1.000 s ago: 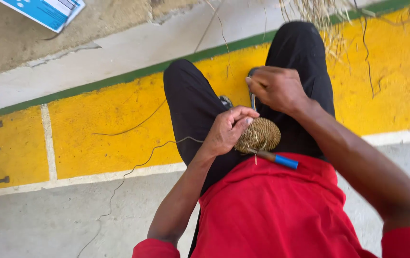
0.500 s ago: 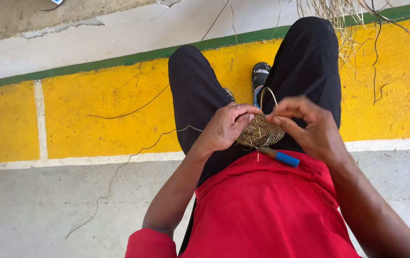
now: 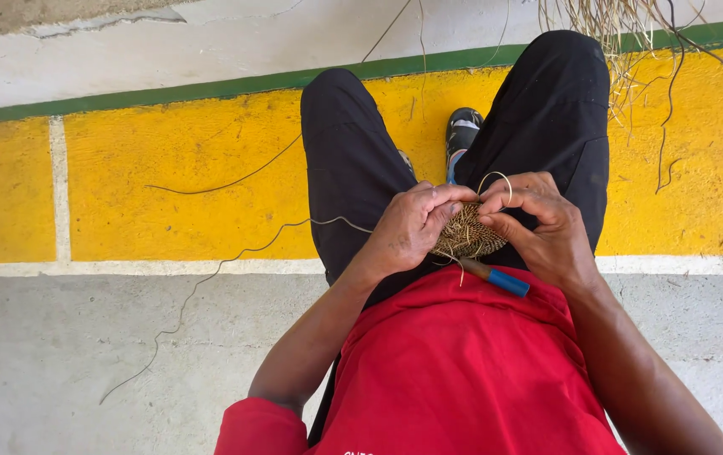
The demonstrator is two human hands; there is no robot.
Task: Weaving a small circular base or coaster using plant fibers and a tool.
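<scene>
Head view, looking straight down: the person sits with the small woven coil [image 3: 466, 234] in the lap, between the black-trousered thighs, and both hands are on it. The left hand [image 3: 408, 226] has its fingers [image 3: 444, 202] clenched on the coil's near edge. The right hand [image 3: 538, 221] pinches a pale strand [image 3: 496, 179] that loops up over its knuckles. A blue-handled tool [image 3: 496, 278] lies against the red shirt just under the coil, touching nobody's grip.

Risks from here, as a judgement: that loop looks slack, so a hard tug could kink or snap the fibre, or pull the last stitch crooked. The tool rests loose on the shirt's slope and could roll to the floor. The long strand [image 3: 209, 278] trailing over the yellow floor could snag.

Compared with one second ago, the right hand has come down from above the knee to meet the coil, and the camera has tipped closer.
</scene>
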